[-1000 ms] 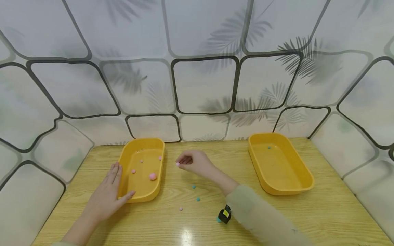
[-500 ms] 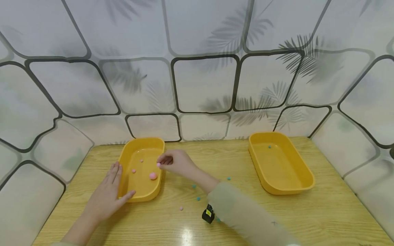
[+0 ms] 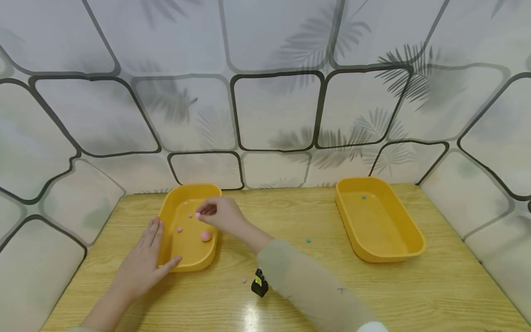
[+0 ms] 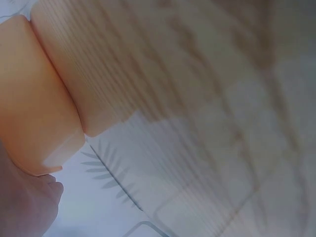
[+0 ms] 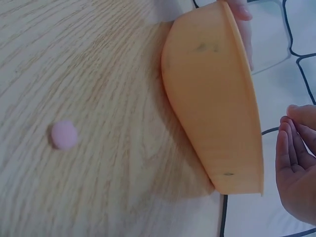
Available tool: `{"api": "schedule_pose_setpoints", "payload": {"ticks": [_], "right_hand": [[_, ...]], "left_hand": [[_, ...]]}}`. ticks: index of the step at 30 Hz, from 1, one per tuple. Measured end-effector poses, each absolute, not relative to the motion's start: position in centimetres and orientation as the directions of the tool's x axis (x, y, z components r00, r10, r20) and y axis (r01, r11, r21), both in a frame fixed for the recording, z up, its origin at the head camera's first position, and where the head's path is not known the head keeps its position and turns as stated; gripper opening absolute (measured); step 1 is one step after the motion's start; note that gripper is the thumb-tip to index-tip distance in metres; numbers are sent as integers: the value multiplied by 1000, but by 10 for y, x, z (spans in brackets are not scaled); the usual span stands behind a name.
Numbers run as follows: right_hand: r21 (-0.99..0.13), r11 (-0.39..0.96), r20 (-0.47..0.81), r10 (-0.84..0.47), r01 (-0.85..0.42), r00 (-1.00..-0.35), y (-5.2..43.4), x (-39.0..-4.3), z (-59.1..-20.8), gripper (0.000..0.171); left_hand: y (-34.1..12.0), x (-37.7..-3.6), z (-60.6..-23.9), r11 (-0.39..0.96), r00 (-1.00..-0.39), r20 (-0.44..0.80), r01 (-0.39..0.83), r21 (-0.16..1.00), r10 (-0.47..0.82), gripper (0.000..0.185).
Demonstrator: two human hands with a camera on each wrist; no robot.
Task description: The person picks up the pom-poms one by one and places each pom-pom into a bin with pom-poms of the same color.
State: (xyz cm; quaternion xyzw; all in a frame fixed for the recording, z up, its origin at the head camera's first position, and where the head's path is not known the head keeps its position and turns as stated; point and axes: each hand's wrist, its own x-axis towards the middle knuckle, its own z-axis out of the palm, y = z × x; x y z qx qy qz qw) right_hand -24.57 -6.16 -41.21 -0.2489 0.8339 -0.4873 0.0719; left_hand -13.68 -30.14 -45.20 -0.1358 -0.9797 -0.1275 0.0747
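My right hand [image 3: 221,216] pinches a small pink ball [image 3: 198,215] between thumb and fingertips, over the inside of the left yellow tray [image 3: 195,267]. My left hand [image 3: 138,267] rests along that tray's left side, fingers straight and thumb over the near rim. Inside the tray lie a bigger pink ball [image 3: 206,236] and two smaller pink ones, one a pink bead [image 3: 179,229]. In the right wrist view the right hand [image 5: 298,158] shows beyond the tray wall [image 5: 212,98], the held ball hidden.
On the wooden table, a pink bead [image 3: 244,280] lies near a black wrist camera [image 3: 259,283] on the right arm. A teal bead [image 3: 309,240] lies farther right. Another yellow tray [image 3: 387,258] at the right holds one teal bead [image 3: 364,197]. A patterned wall stands behind.
My right hand has moved left with the pink ball, from the table's middle across the tray's right rim. Its sleeve now covers the teal beads near the middle. The left hand stays put.
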Motion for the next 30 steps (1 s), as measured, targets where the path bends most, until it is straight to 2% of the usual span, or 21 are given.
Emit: {"api": "schedule_pose_setpoints", "payload": {"ticks": [21,30], "right_hand": [[-842,462,111,-357,-278,-928,-71,-243,-423,13],[-877,412,103,-340,-246,-935,-70,-241,-424,15]], "left_hand": [[-301,-136,-451,927,-949,184,294,233,255,106],[-301,-136,-449,928,-953,170,287,238,252,105]]}}
